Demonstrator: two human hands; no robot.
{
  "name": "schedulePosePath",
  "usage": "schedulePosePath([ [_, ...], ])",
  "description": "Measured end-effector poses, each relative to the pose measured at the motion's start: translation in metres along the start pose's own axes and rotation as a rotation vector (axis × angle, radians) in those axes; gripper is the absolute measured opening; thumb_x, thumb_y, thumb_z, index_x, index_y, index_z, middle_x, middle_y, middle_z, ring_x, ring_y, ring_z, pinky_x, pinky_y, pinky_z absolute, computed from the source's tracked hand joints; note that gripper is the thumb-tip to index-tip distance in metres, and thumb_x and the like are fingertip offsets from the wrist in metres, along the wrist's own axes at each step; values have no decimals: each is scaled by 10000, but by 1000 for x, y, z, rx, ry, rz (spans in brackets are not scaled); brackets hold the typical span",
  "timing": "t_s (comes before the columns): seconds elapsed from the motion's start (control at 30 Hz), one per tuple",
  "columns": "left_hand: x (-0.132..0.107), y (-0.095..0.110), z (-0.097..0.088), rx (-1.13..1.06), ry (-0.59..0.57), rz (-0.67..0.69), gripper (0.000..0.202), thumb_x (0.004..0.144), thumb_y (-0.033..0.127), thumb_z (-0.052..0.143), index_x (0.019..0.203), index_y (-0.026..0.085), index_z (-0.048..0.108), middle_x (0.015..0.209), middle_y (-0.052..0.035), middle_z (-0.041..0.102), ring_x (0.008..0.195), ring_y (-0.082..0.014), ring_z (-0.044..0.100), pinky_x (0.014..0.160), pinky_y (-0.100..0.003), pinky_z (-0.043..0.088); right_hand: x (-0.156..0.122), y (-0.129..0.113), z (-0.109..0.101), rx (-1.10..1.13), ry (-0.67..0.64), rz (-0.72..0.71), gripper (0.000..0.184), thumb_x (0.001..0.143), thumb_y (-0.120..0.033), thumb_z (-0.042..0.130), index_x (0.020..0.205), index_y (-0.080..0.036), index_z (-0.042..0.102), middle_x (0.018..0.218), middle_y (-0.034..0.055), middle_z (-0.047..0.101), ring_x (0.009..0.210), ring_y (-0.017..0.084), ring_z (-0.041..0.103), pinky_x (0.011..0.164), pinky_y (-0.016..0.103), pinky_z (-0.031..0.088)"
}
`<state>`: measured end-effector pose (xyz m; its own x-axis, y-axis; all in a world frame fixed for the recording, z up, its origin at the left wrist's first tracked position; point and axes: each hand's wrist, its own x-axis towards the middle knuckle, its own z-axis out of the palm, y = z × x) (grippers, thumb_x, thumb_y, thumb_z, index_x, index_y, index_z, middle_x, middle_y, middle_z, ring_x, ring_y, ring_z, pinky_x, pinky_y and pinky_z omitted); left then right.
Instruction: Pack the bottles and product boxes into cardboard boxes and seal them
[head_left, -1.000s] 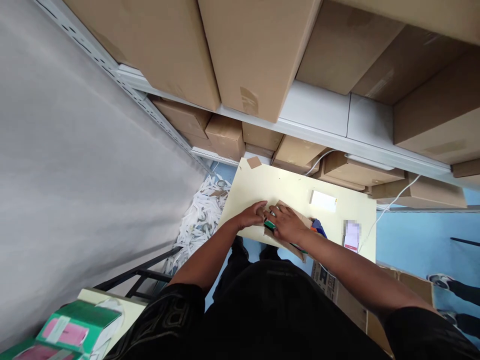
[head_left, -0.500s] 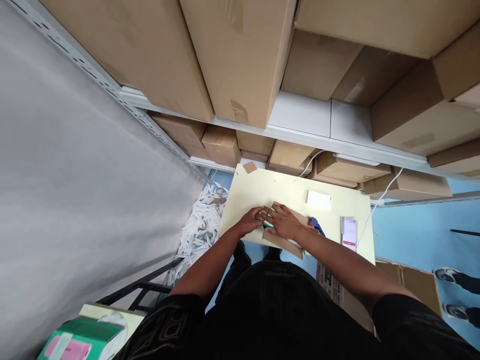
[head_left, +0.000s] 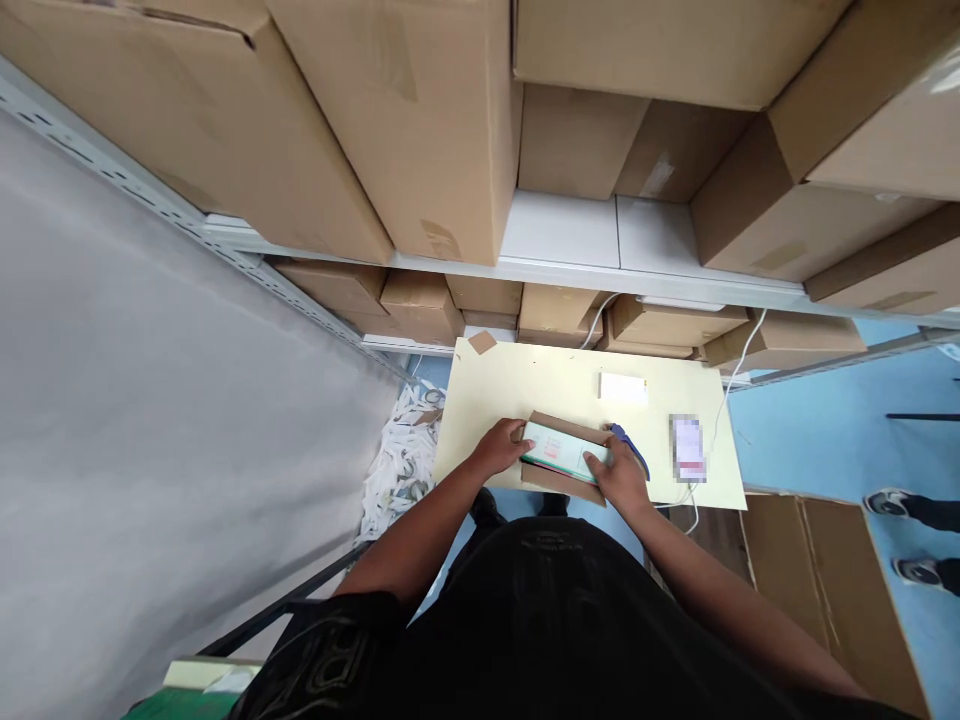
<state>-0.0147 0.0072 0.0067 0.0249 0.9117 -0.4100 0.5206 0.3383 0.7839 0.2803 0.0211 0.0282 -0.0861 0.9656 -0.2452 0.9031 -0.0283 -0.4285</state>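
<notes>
A small open cardboard box lies near the front edge of the table, its long flaps spread outward. Inside it sits a white-and-green box with pinkish print on top. My left hand is closed round the left end, its thumb resting on the white-and-green box. At the other end my right hand grips the cardboard box, thumb over the inner box's top. The fingers' undersides are hidden. Just beyond my right hand lies a blue tool, partly covered, its kind unclear.
On the pale yellow table are a white box, a phone with a cable and a cardboard scrap. Shelves with large cartons overhang the back. Paper strips litter the floor at left. Another person's shoes show at right.
My right hand has slid from the middle of the cardboard box to its right end, uncovering the white-and-green box's top. My left hand stays at the left end. The view has shifted slightly.
</notes>
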Motion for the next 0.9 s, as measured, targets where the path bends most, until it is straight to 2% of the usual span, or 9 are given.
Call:
schedulePosePath([
  [0.3,-7,22,4,275,32,-56,486,931,346,636,1390,217,538,1447,-110,541,1240,-251,596,973,-336,486,5,-14,5,-141,-39,-33,642,985,-518,510,1454,-81,477,1451,239,532,1236,339,589,975,424,495],
  [0.47,-10,23,-2,345,-34,-61,521,932,375,614,1417,210,522,1449,-127,544,1251,-279,585,1022,-370,466,1,-16,-10,-48,-65,-10,664,946,-525,577,1473,-136,469,1494,197,508,1236,324,603,975,408,513],
  [0.57,-23,25,-7,390,54,6,608,897,420,661,1453,216,519,1572,-152,440,1442,-375,403,1170,-488,342,-10,-4,-21,97,21,-8,721,921,-576,580,1510,-191,423,1512,170,484,1296,320,567,1020,438,506],
  [0.63,-32,30,-7,397,114,139,641,881,418,692,1473,240,524,1637,-134,370,1531,-416,236,1236,-562,209,-18,7,-23,163,50,61,747,909,-611,570,1512,-195,420,1497,181,498,1297,334,568,1013,471,511],
  [0.7,-38,39,-2,354,7,306,559,910,378,660,1452,277,565,1620,-98,421,1533,-391,251,1255,-563,171,-23,15,-19,234,-35,189,742,881,-631,594,1454,-172,487,1382,190,598,1192,347,637,946,490,540],
  [0.77,-38,50,7,310,-187,436,460,949,325,595,1408,301,615,1558,-73,515,1474,-345,374,1248,-525,226,-23,18,-12,343,-180,318,649,867,-619,613,1329,-163,589,1179,154,706,1026,321,705,842,461,573],
  [0.83,-34,60,18,328,-302,493,438,959,261,548,1387,293,640,1537,-71,542,1408,-328,450,1217,-513,289,-20,17,-6,457,-284,395,516,877,-576,617,1204,-179,656,1025,102,744,880,269,725,733,392,583],
  [0.9,-28,68,28,405,-323,496,456,953,209,519,1387,265,645,1563,-86,515,1365,-347,477,1169,-539,339,-16,13,-3,530,-318,416,428,886,-530,627,1144,-193,679,986,77,752,803,231,720,655,333,569],
])
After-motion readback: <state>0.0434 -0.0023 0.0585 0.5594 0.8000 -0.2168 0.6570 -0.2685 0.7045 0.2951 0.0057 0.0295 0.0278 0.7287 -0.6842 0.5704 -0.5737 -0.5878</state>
